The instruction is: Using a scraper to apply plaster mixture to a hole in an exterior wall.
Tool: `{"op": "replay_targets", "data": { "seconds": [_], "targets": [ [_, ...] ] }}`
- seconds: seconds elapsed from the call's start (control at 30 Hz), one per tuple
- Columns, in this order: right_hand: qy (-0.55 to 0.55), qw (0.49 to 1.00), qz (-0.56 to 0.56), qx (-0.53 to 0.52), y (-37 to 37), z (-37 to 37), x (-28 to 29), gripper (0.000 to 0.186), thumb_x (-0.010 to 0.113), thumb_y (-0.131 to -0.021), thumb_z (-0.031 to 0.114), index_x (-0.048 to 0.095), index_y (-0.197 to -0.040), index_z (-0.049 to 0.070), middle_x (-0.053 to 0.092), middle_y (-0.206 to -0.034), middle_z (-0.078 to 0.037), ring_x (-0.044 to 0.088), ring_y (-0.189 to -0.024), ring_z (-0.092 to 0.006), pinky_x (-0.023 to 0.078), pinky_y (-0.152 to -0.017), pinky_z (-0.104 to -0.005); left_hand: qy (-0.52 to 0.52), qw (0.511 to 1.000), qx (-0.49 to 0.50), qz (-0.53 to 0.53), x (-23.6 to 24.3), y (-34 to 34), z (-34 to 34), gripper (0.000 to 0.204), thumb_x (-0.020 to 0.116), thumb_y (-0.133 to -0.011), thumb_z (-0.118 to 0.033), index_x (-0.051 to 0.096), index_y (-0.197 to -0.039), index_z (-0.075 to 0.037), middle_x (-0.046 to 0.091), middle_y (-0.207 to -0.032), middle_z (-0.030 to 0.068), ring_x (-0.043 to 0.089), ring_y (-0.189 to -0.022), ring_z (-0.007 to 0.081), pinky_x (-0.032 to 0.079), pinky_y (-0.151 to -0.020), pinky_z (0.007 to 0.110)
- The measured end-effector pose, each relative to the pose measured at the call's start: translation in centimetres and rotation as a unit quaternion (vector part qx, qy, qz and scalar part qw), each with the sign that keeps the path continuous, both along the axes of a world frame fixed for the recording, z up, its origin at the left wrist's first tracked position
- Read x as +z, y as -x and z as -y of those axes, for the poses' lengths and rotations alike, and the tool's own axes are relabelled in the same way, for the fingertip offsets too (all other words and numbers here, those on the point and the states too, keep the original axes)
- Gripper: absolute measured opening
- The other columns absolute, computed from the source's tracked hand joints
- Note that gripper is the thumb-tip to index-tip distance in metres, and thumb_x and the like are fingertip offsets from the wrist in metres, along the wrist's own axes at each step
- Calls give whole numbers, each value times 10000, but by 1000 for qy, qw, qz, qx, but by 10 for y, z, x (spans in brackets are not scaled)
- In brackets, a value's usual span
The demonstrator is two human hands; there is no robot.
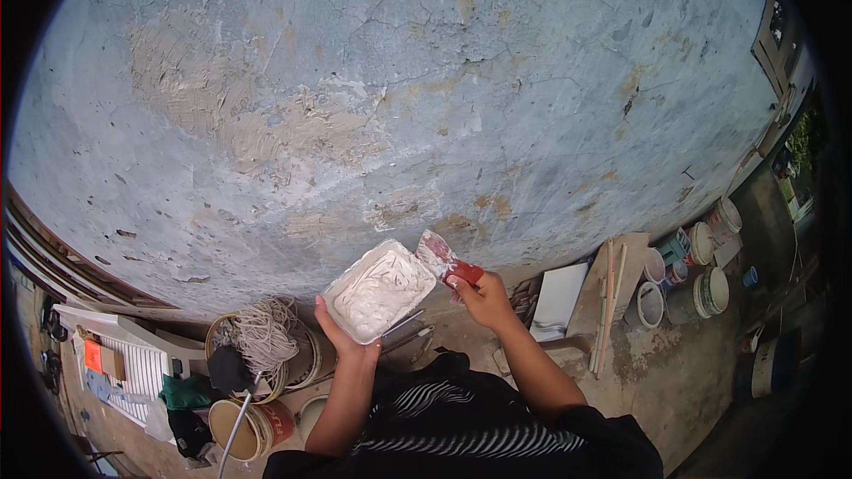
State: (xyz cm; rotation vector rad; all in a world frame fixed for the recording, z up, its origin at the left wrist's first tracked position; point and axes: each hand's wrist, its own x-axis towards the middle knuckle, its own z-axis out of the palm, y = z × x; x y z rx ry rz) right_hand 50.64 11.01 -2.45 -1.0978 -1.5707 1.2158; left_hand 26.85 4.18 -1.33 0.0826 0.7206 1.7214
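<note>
My left hand grips a white rectangular tub from below, thumb along its left side. Thick whitish putty fills the tub, its surface streaked and uneven. In my right hand is a putty knife with a red handle. Its broad blade, smeared with white putty, points up and left beside the tub's upper right corner. Ahead of both hands rises a cracked, pale blue wall. A rough beige patch of filler spreads over the wall's left part.
At lower left, a bucket holds a coil of rope, with another bucket nearer me. A white slatted piece lies farther left. To the right, a white board and wooden sticks lean by the wall near several paint buckets.
</note>
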Motion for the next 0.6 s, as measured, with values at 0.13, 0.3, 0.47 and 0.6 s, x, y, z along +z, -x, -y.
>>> {"op": "replay_targets", "data": {
  "seconds": [0.13,0.3,0.47,0.6],
  "targets": [
    [-30,997,-52,-38,-15,3,21,200,645,-993,169,719,-1070,0,694,-752,-33,648,-658,-99,502,-604,-270,6,1000,0,-4,-1,2,1,823,385,-944,-681,475,-1428,-21,546,-1422,166,558,-1272,351,464,-1060,468],
    [-1,991,-103,-88,-28,1,29,225,645,-1007,228,705,-1046,14,689,-767,-29,651,-653,-102,500,-589,-255,-12,1000,-9,-2,-7,10,4,816,376,-947,-672,463,-1440,-27,543,-1426,165,557,-1275,361,467,-1062,481],
    [33,981,-174,-78,-29,1,28,218,637,-1009,216,677,-1051,6,694,-799,-44,656,-643,-123,506,-557,-267,-34,998,-6,61,-6,19,3,926,361,-885,-745,371,-1524,-74,481,-1495,195,536,-1278,475,505,-847,732],
    [79,956,-278,-57,-22,6,37,205,631,-1006,186,655,-1081,-3,701,-863,-73,665,-649,-141,521,-546,-277,-64,994,-44,73,-5,33,9,927,373,-884,-743,372,-1525,-74,484,-1490,205,529,-1290,475,508,-845,732]
  ]
}}
